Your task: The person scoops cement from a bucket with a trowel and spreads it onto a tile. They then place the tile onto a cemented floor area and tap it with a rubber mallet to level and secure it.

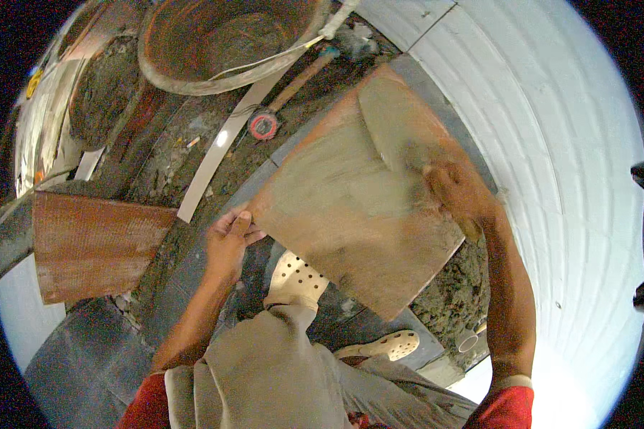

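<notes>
A large brown tile (336, 264) lies tilted before me, its upper face partly coated with wet grey mortar (329, 171). My left hand (230, 239) pinches the tile's left corner between thumb and fingers. Closed around a trowel's handle, my right hand (456, 191) is over the tile's right part, a little blurred by motion. The trowel's long blade (385, 121), smeared with mortar, lies against the coated face toward the far corner. The hand hides most of the handle.
A mortar-stained tub (229, 79) stands at the far left, near a mallet (263, 125) and a pale flat strip (218, 146). Another brown tile (100, 243) is at left. Loose mortar (454, 293) is heaped at right, beside a white wall (551, 143). My clogs (297, 277) rest on grey floor tiles.
</notes>
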{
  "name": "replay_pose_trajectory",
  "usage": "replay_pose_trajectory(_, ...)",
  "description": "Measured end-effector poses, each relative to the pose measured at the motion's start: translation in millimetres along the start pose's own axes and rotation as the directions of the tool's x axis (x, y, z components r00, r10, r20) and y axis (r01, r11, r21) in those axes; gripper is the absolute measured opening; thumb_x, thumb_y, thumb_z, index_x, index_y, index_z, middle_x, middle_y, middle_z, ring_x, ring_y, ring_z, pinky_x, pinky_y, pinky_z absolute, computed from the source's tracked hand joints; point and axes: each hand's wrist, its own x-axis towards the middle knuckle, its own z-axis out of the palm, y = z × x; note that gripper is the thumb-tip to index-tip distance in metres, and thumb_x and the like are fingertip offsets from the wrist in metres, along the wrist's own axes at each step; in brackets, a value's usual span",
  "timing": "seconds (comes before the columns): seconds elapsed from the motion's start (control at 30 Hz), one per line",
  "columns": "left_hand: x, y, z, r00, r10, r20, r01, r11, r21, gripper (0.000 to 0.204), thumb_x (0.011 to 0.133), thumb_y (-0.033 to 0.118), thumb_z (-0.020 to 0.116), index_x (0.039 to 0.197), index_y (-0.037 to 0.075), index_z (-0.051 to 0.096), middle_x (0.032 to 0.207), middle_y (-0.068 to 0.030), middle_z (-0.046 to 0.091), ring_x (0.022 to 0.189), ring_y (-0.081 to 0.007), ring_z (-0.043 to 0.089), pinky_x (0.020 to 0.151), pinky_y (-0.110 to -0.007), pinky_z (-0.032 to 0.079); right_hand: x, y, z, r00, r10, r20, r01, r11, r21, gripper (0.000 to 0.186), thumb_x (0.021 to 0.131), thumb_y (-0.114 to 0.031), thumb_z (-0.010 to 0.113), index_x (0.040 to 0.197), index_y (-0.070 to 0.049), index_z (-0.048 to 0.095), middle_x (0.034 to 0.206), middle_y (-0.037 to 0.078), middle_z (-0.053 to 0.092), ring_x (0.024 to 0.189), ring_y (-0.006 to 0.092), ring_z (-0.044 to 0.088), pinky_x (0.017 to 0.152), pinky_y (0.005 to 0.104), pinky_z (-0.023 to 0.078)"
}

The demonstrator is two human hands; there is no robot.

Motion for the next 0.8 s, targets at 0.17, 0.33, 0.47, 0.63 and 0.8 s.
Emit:
replay_pose_trajectory(0.17, 5.1, -3.1, -2.6, 0.999, 0.012, 0.031, -0.011, 0.999, -0.049, 0.034, 0.102, 0.023, 0.064, 0.123, -0.004, 0.065, 0.106, -0.0099, 0.073, 0.087, -0.0163, 0.070, 0.081, -0.034, 0.061, -37.5, -3.2, 43.0, 0.993, -0.078, 0.091, 0.081, 0.996, -0.032, 0.045, 0.106, -0.046, 0.045, 0.093, -0.005, 0.059, 0.067, 0.004, 0.053, 0.058, 0.0176, 0.056, 0.053, 0.0369, 0.048)
replay_pose_trajectory(0.33, 6.7, -6.5, -7.8, 0.998, 0.000, 0.059, 0.003, 0.999, -0.038, 0.035, 0.103, 0.023, 0.061, 0.125, -0.004, 0.064, 0.108, -0.0104, 0.072, 0.088, -0.0169, 0.069, 0.082, -0.034, 0.061, -49.4, 3.2, 91.8, 0.935, -0.343, 0.090, 0.353, 0.925, -0.141, 0.045, 0.107, -0.043, 0.043, 0.096, -0.002, 0.059, 0.072, 0.016, 0.058, 0.062, 0.0333, 0.060, 0.063, 0.0440, 0.050)
replay_pose_trajectory(0.47, 6.3, -8.6, -8.4, 0.997, 0.001, 0.074, 0.004, 0.998, -0.065, 0.032, 0.104, 0.022, 0.059, 0.124, -0.002, 0.064, 0.107, -0.0095, 0.072, 0.088, -0.0162, 0.069, 0.080, -0.035, 0.062, -63.9, -1.3, 108.2, 0.850, -0.489, 0.198, 0.521, 0.836, -0.170, 0.040, 0.107, -0.037, 0.043, 0.099, -0.001, 0.059, 0.085, 0.025, 0.063, 0.077, 0.0468, 0.062, 0.071, 0.0495, 0.050)
replay_pose_trajectory(0.63, 6.8, -7.8, -6.2, 0.999, -0.040, 0.023, 0.042, 0.992, -0.117, 0.027, 0.105, 0.020, 0.057, 0.120, -0.001, 0.066, 0.103, -0.0082, 0.072, 0.086, -0.0157, 0.069, 0.080, -0.036, 0.062, -58.9, -11.6, 127.5, 0.879, -0.443, 0.178, 0.473, 0.859, -0.196, 0.034, 0.106, -0.033, 0.046, 0.104, -0.002, 0.057, 0.090, 0.028, 0.065, 0.085, 0.0476, 0.065, 0.075, 0.0556, 0.050)
replay_pose_trajectory(0.8, 7.0, -5.9, -6.4, 0.998, -0.034, 0.048, 0.040, 0.990, -0.138, 0.025, 0.105, 0.019, 0.057, 0.118, 0.000, 0.066, 0.101, -0.0077, 0.072, 0.084, -0.0154, 0.068, 0.080, -0.035, 0.063, -60.2, -0.4, 124.7, 0.909, -0.360, 0.209, 0.415, 0.821, -0.393, 0.027, 0.102, -0.030, 0.055, 0.107, -0.003, 0.059, 0.089, 0.028, 0.066, 0.085, 0.0487, 0.066, 0.074, 0.0571, 0.052)
